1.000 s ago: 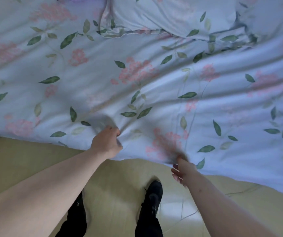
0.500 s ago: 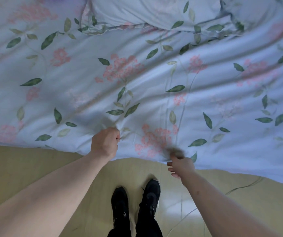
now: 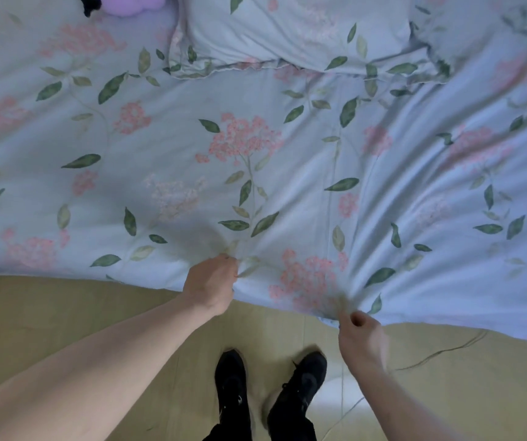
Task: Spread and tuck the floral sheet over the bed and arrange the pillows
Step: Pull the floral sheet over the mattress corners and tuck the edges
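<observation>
Floor: pale yellow-green floor (image 3: 65, 316) fills the 6 o'clock half of the view; a thin cable (image 3: 440, 353) runs across it at 4 o'clock, and two black shoes (image 3: 268, 389) stand at 6 o'clock.
Bed: the bed spans the 12 o'clock half, covered edge to edge; no mattress surface shows.
Floral sheet: the floral sheet (image 3: 243, 173) lies over the bed, its near hem hanging along the bed edge from 9 o'clock to 4 o'clock. It is smoother toward 9 o'clock; diagonal ridges run toward 2 o'clock.
Purple object: a purple item (image 3: 131, 4) with a black piece beside it sits at 11 o'clock, cut off by the frame; identity unclear.
Pillow: a pillow (image 3: 291, 36) in matching print lies at 12 o'clock, resting on the sheet. A second bulge at 1 o'clock may be another pillow; cannot confirm.
Left hand: the left hand (image 3: 209, 283) is closed into a fist on a gather of sheet just inside the hem, grip pressed together on the cloth.
Right hand: the right hand (image 3: 359, 334) pinches the hem at 5 o'clock, grip tight on a small fold; motion blur hides the fingertips.
Handling: judged light, soft and limp; it bunches at each grip. Take hold at the hem, hands well apart, and pull evenly to clear the ridges.
Hidden: bed frame, tuck gap and far corners are out of view.
</observation>
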